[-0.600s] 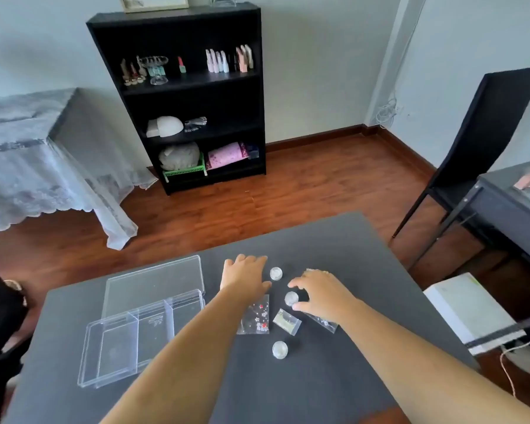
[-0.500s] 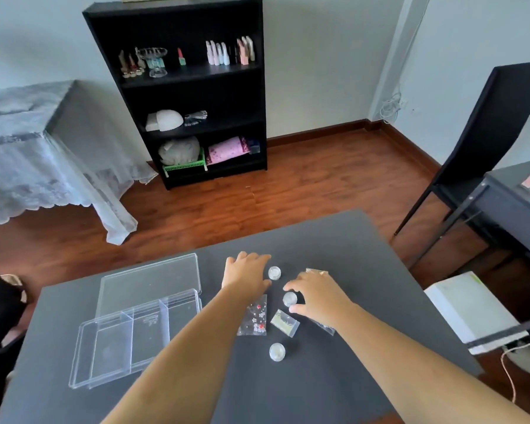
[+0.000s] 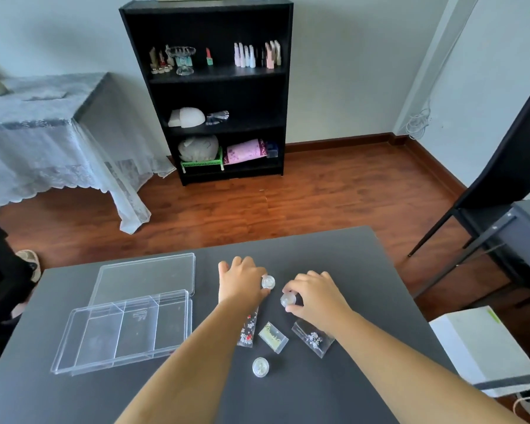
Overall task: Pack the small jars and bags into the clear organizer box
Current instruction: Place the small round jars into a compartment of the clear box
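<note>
Since a moment ago both hands have closed onto jars: the left hand point(image 3: 242, 283) pinches one small jar point(image 3: 268, 282), and the right hand's point(image 3: 315, 296) fingers point(image 3: 292, 308) grip another point(image 3: 288, 299), possibly just lifted. The organizer box point(image 3: 123, 330) lies open and empty, long axis left-right, beside its lid point(image 3: 144, 280). Packing can begin.

The dark grey counter point(image 3: 334, 393) carries a clear organizer box point(image 3: 126, 330) at left with its lid point(image 3: 144, 278) just beyond, three small bags point(image 3: 273, 336) near the middle, and three small round jars point(image 3: 260, 366) around them
</note>
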`<action>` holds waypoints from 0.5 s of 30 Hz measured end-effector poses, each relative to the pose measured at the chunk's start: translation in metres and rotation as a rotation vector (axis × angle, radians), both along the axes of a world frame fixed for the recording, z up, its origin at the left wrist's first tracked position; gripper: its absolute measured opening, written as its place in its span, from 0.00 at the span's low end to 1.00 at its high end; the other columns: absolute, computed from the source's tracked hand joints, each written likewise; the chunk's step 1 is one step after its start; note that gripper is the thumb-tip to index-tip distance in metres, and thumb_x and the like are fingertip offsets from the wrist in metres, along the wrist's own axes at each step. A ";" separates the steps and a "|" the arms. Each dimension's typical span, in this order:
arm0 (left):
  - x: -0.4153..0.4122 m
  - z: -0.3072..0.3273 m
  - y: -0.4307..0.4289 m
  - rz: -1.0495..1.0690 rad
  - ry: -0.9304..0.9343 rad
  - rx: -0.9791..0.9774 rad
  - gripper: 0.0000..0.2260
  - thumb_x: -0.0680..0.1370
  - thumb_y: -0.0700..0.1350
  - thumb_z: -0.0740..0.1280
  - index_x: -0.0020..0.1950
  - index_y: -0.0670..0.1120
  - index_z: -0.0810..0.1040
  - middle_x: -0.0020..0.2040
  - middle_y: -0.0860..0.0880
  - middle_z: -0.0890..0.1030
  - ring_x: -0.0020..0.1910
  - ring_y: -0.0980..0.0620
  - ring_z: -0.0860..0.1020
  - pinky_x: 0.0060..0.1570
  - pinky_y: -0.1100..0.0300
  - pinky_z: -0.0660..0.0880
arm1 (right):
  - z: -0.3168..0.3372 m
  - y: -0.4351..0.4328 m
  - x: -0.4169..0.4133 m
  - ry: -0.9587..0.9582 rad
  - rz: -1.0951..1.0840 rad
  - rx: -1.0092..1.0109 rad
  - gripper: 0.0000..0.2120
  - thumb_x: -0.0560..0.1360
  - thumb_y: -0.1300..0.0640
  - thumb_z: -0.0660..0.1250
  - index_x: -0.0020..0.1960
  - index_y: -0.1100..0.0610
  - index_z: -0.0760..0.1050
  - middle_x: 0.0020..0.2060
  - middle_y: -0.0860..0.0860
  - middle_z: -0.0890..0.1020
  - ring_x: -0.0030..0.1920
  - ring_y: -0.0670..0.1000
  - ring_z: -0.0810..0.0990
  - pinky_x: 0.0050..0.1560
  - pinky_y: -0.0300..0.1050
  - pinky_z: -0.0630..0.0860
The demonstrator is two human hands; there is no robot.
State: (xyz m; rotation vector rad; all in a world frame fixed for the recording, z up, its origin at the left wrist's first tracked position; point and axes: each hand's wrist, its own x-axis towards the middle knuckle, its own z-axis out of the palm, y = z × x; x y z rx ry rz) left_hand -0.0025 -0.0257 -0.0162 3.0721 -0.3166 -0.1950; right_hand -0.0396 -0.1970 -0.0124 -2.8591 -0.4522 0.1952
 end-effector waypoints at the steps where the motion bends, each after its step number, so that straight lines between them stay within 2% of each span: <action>1: 0.000 0.004 0.001 0.012 -0.010 -0.006 0.13 0.75 0.56 0.63 0.57 0.56 0.78 0.56 0.51 0.75 0.59 0.47 0.70 0.57 0.50 0.60 | 0.005 -0.001 0.003 -0.007 -0.001 0.013 0.13 0.73 0.47 0.65 0.56 0.48 0.77 0.51 0.45 0.81 0.54 0.51 0.74 0.53 0.46 0.63; 8: -0.019 0.054 0.048 0.176 -0.100 -0.043 0.15 0.72 0.58 0.65 0.57 0.57 0.77 0.59 0.51 0.74 0.61 0.48 0.69 0.59 0.50 0.62 | 0.055 0.023 0.026 -0.071 0.091 0.108 0.13 0.74 0.47 0.66 0.58 0.48 0.77 0.54 0.45 0.80 0.57 0.50 0.73 0.59 0.48 0.64; 15: -0.063 0.079 0.152 0.395 -0.148 -0.027 0.15 0.72 0.60 0.65 0.57 0.59 0.77 0.60 0.53 0.74 0.63 0.50 0.69 0.61 0.52 0.62 | 0.080 0.106 0.032 -0.131 0.250 0.175 0.13 0.74 0.47 0.65 0.58 0.48 0.77 0.53 0.45 0.80 0.55 0.51 0.73 0.56 0.48 0.64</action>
